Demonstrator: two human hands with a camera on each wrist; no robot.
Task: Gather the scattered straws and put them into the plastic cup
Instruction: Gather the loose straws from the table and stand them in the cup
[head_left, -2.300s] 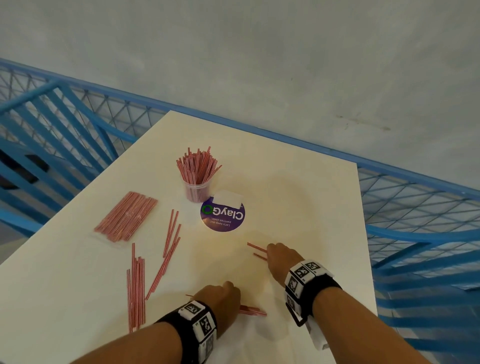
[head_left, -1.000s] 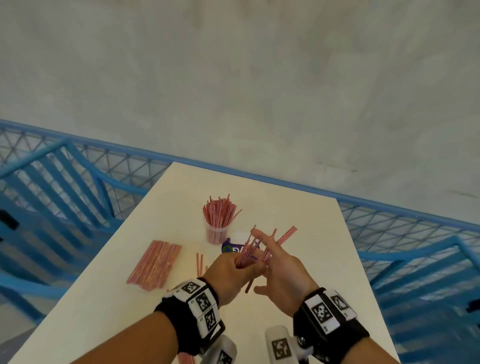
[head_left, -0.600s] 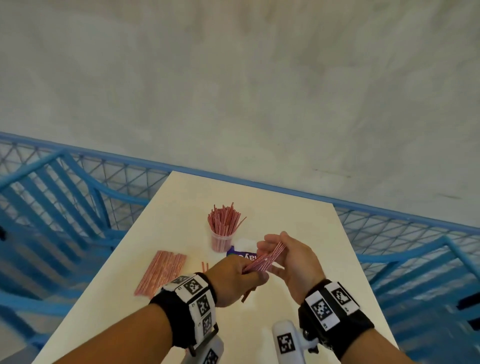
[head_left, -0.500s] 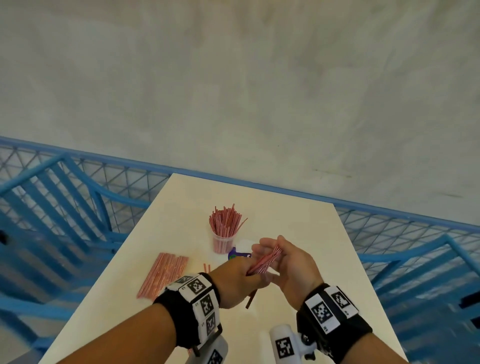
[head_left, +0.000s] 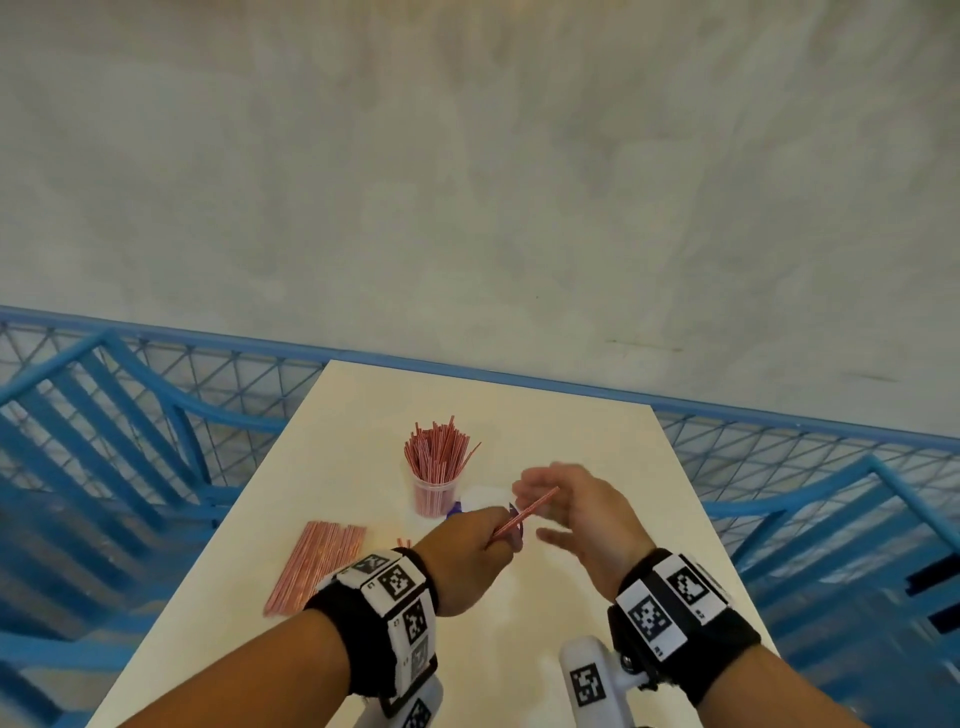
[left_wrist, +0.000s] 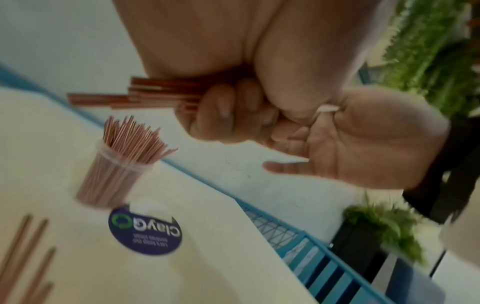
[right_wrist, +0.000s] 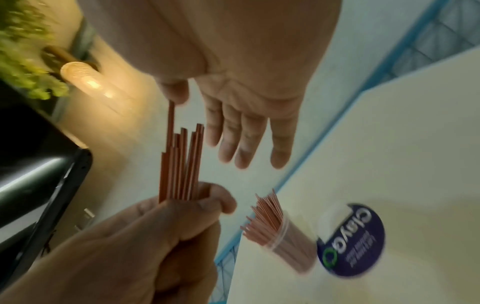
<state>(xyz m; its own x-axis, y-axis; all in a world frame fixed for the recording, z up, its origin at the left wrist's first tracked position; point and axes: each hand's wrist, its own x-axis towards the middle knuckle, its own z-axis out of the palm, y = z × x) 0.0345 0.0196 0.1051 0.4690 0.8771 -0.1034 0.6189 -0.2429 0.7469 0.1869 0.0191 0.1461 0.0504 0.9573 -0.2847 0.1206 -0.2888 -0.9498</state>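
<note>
Hands (head_left: 462, 558) raised, left clutching straws (head_left: 524, 514)

Bare table (head_left: 571, 447) lies right of the full plastic cup (head_left: 435, 496); a straw pile (head_left: 317, 564) crowds its left.

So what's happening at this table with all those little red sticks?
A person is tidying thin red straws. The left hand grips a small bundle of straws above the table, while the right hand is open beside it, thumb at one tip. The plastic cup is already full of straws, and another flat batch still lies on the table.
</note>
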